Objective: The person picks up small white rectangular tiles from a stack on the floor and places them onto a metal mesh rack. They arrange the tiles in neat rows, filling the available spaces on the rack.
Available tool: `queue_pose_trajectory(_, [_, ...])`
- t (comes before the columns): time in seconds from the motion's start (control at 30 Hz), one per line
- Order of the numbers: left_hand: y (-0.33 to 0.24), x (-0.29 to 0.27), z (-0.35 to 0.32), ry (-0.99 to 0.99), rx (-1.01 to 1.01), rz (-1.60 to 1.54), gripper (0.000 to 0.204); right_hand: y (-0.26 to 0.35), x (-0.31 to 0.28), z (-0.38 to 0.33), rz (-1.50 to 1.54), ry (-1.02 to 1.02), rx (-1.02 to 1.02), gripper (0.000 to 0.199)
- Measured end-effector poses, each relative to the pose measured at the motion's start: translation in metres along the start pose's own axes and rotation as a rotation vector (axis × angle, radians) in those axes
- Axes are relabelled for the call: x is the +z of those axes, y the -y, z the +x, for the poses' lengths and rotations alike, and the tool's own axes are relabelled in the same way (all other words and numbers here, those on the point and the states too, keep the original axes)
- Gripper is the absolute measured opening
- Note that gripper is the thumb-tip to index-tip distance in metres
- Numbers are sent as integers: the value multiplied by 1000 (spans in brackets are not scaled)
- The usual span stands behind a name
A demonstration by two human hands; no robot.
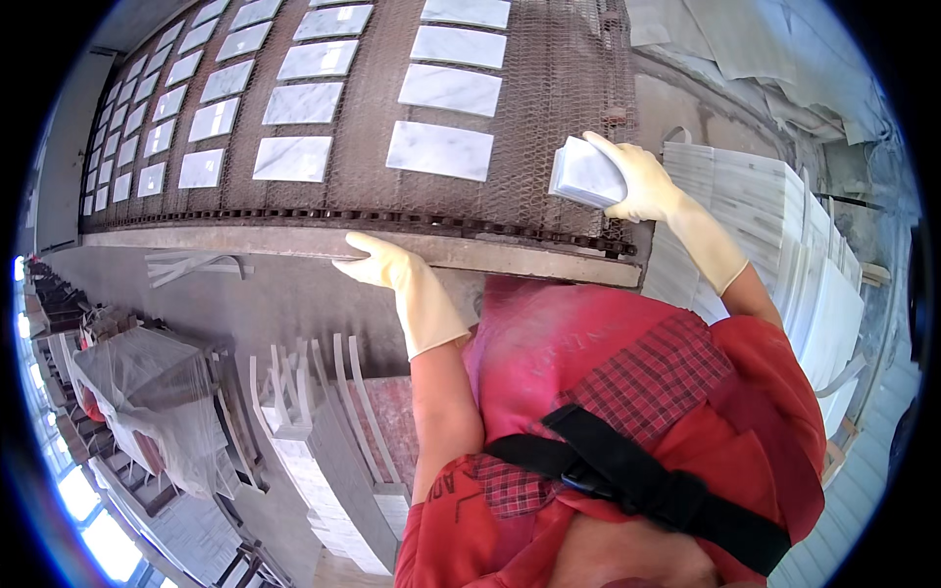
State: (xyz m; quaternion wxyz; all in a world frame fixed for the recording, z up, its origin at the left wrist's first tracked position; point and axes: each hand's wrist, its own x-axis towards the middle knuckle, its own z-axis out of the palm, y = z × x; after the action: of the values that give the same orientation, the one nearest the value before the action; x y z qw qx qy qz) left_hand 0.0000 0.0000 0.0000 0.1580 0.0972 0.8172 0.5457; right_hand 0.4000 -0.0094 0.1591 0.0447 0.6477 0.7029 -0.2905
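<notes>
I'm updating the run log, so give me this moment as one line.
left hand: gloved, open, at front rail | right hand: gloved, gripping tile stack | mesh belt: pale tiles in rows

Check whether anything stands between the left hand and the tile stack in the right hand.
Nothing visible does. In this view, the line from the left hand to the tile stack crosses only the rail, chain and belt; the right hand grips the right end.

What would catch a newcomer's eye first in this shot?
First, the rows of pale, veined tiles across the brown mesh surface at the upper left and centre. Next, the gloved right hand gripping a small stack of tiles near the mesh's right edge. The wearer's red clothing also stands out at lower centre-right.
</notes>
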Motion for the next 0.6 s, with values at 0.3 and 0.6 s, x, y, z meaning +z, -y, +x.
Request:
queue_pose_trajectory(0.3, [1,1,-15,21,-69,44,84,-62,-25,54,-21,-203,-159,123])
queue_pose_trajectory(0.6, [8,0,-8,32,-133,55,86,-75,-20,98,-341,-47,-174,124])
